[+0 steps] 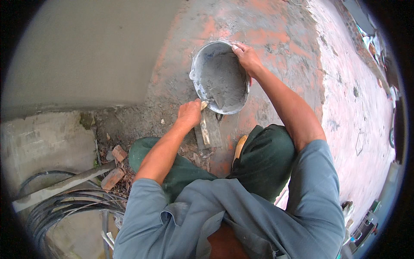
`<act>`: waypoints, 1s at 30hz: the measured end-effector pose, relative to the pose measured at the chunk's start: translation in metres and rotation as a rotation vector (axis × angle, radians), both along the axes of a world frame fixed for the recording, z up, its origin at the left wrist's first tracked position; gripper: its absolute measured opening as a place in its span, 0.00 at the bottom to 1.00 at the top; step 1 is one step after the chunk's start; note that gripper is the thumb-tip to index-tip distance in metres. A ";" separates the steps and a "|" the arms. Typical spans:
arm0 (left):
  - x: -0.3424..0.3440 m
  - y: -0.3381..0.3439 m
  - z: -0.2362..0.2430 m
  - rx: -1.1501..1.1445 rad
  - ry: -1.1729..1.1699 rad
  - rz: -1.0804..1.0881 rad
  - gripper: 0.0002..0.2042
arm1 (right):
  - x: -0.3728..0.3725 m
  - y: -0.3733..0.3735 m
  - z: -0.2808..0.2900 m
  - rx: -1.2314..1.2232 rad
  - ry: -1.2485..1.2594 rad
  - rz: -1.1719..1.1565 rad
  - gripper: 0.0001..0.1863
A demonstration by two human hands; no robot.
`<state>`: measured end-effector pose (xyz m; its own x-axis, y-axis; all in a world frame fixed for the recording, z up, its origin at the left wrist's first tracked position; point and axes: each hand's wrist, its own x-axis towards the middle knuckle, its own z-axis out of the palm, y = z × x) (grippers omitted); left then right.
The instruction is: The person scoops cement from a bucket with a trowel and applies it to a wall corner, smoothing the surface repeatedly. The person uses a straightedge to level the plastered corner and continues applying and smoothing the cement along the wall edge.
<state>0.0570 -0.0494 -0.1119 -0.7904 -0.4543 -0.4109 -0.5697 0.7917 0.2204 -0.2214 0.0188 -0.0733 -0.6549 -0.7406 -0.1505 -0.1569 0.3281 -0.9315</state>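
Observation:
A round bucket [194, 77] with a mortar-smeared rim stands in front of me, holding grey mortar [222, 75]. The fingers of my right hand [246, 58] are closed over its far right rim. At the near left rim, my left hand [189, 114] is closed round the light handle of a trowel [204, 104]. Its blade reaches into the bucket and is partly sunk in the mortar. Just below the bucket, a wooden float [209, 134] with a pale handle lies on the ground beside my left hand.
A smooth grey plastered wall [95, 52] rises at the far left. Broken bricks [113, 178], a long bar [64, 187] and coiled black hose [73, 207] lie at the near left. The ground [276, 47] is mortar-stained red. Assorted items line the right edge.

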 end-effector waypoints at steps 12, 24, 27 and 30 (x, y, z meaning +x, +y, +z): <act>-0.019 0.053 -0.020 0.302 0.192 0.288 0.13 | -0.012 0.004 -0.017 -0.003 -0.047 -0.011 0.22; 0.000 0.008 0.020 0.308 0.282 0.186 0.13 | -0.057 0.039 -0.050 -0.131 -0.397 -0.104 0.22; 0.020 -0.018 0.042 0.271 0.314 0.105 0.12 | -0.080 0.058 -0.074 -0.185 -0.454 -0.125 0.21; 0.050 -0.045 0.071 0.255 0.254 0.042 0.13 | -0.106 0.070 -0.105 -0.074 -0.312 -0.206 0.21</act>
<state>0.1072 -0.0946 -0.0404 -0.8646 -0.3969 -0.3080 -0.5023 0.6703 0.5463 -0.3277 0.0891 -0.1778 -0.7226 -0.6142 -0.3172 0.2002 0.2532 -0.9465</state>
